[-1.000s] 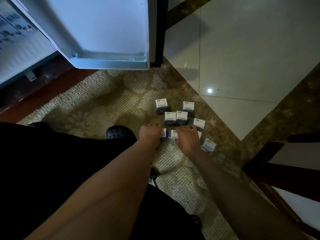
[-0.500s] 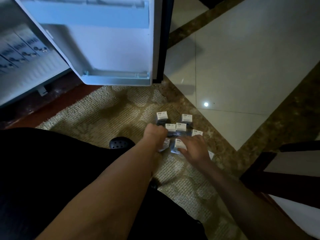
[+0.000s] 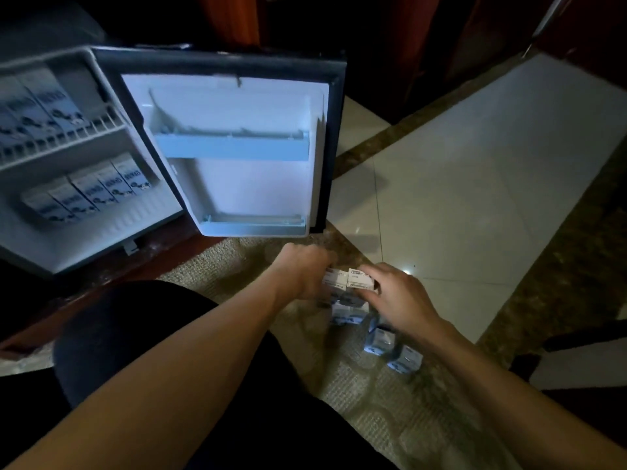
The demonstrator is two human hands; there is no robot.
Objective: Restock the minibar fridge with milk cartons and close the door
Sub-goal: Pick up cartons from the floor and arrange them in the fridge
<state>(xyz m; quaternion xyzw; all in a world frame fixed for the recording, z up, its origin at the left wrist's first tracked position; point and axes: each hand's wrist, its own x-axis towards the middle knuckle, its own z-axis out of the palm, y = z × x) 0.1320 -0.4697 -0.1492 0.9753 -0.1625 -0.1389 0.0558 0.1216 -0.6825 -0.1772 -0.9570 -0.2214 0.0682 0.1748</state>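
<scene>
while door (image 3: 237, 147) stands open, cartons (image 3: 349, 280) held between left hand (image 3: 305, 273), right hand (image 3: 397, 296).

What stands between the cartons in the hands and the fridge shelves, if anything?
Nothing visible. The fridge door is wide open. The left hand and right hand hold milk cartons just below its lower edge. The way left to the shelves looks free, though both carry rows of cartons.

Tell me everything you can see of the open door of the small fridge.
The white plastic fridge door stands wide open, inner side facing the camera, framed by a dark seal. It carries an upper shelf and a lower shelf; nothing shows in them. Its bottom hangs above the beige rug.
</scene>
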